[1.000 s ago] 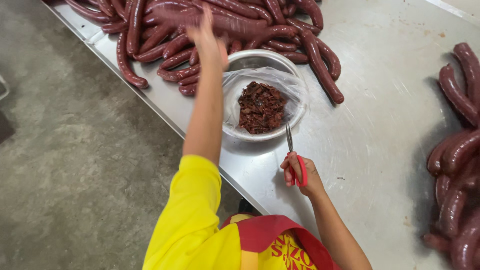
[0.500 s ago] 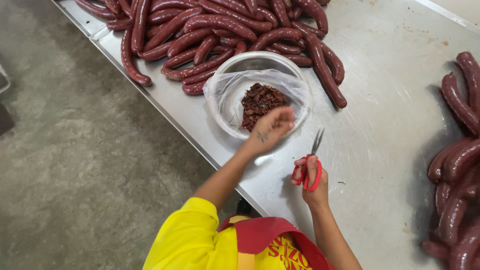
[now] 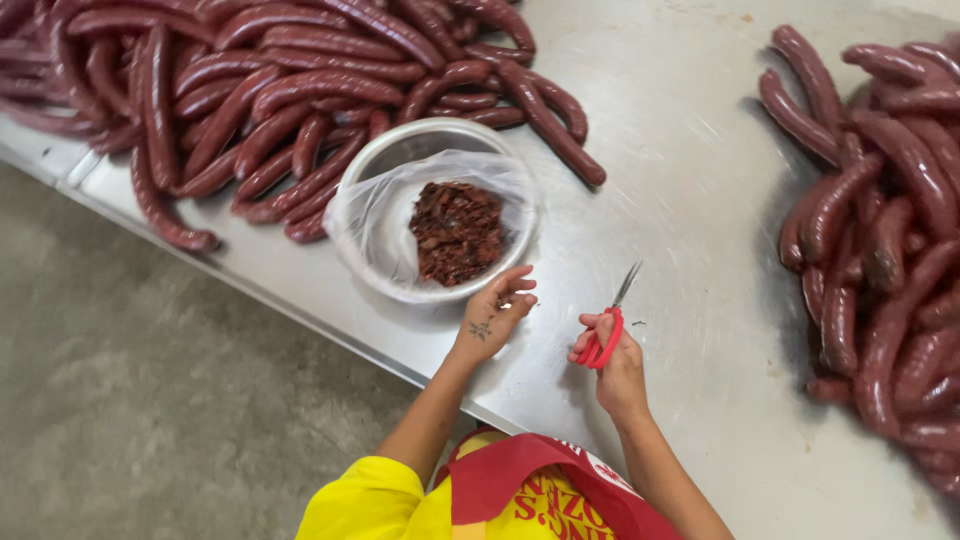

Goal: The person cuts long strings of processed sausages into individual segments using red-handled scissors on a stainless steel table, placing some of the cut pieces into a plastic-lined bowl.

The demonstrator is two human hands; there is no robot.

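My left hand (image 3: pixel 497 313) rests on the steel table just in front of a metal bowl (image 3: pixel 400 150), fingers loosely curled and holding nothing that I can see. The bowl is lined with a clear plastic bag (image 3: pixel 375 215) and holds a heap of dark red trimmings (image 3: pixel 457 230). My right hand (image 3: pixel 612 352) grips red-handled scissors (image 3: pixel 606 332), blades pointing away from me and lifted slightly off the table. A large pile of dark red sausages (image 3: pixel 240 100) lies behind and left of the bowl.
A second pile of sausages (image 3: pixel 880 230) fills the right side of the steel table (image 3: pixel 690 190). The table's near edge runs diagonally; grey concrete floor (image 3: pixel 150 400) lies below left. My yellow sleeve and red apron show at the bottom.
My left hand drew back from the sausage pile, past the bowl, down to the table in front of it. The right hand with the scissors stayed roughly where it was.
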